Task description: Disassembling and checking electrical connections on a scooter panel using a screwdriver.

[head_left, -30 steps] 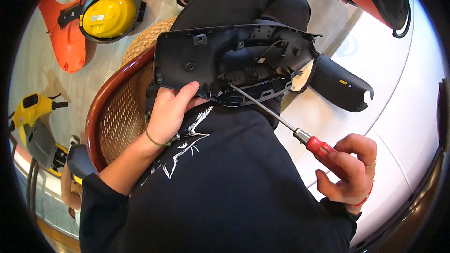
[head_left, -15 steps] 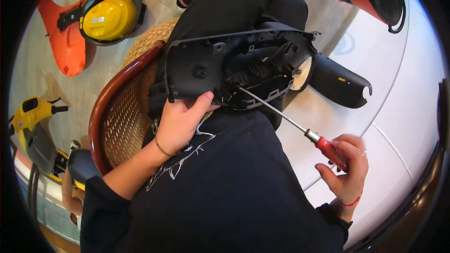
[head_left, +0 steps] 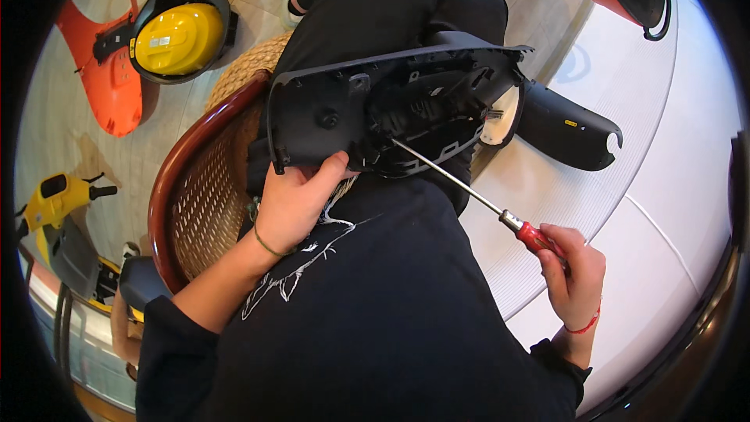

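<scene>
Across my lap lies a large black plastic shell (head_left: 312,113), its hollow, ribbed inner side facing up. My left hand (head_left: 298,202) grips its near left edge, thumb on top and the fingers hidden underneath. In my right hand (head_left: 576,273) is the red handle of a long screwdriver (head_left: 461,185), thumb and fingers closed round it. The shaft slants up to the left, and its tip is down inside the shell near the middle; what the tip touches is too small to make out.
A curved black panel (head_left: 566,126) lies on the white ribbed table (head_left: 598,78) to the right. Left are a wicker chair (head_left: 205,195), an orange panel (head_left: 111,90), a black tray (head_left: 223,12) holding a yellow part (head_left: 178,37), and a yellow scooter (head_left: 66,203). Another person's arm (head_left: 121,328) shows lower left.
My right hand has closed more fully round the screwdriver handle and shifted slightly left. The shell has moved a little left in view; my left hand keeps its hold.
</scene>
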### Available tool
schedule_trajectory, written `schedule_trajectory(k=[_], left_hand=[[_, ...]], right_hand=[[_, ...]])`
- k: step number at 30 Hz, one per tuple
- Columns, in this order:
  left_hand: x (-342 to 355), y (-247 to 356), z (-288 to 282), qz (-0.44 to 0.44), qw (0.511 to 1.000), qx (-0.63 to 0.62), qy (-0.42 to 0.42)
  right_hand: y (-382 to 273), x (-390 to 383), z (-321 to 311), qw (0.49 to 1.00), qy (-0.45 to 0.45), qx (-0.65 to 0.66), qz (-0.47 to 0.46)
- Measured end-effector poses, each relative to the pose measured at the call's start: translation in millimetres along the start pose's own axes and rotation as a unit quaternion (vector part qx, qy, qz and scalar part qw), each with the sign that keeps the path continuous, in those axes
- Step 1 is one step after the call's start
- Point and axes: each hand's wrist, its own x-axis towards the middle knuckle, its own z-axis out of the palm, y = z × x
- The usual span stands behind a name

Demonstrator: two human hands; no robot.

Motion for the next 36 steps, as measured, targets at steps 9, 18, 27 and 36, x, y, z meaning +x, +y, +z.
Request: schedule_trajectory(k=[9, 18, 27, 36], left_hand=[[-7.0, -7.6, 3.0, 0.066, 0.996, 0.058, -0.002], [-10.8, -6.0, 3.7, 0.061, 0.997, 0.05, -0.021], [-7.4, -6.6, 2.9, 0.062, 0.99, 0.127, -0.023], [-6.5, -6.2, 3.5, 0.067, 0.994, 0.083, -0.014]], right_hand=[[-8.6, -2.1, 2.1, 0.996, 0.079, -0.041, -0.008], [-9.7, -9.3, 12.9, 0.991, 0.063, 0.086, 0.082], [-2.8, -22.7, 31.2, 0.989, 0.075, 0.052, 0.114], [-5.7, -14.9, 30.5, 0.989, 0.137, 0.02, 0.053]])
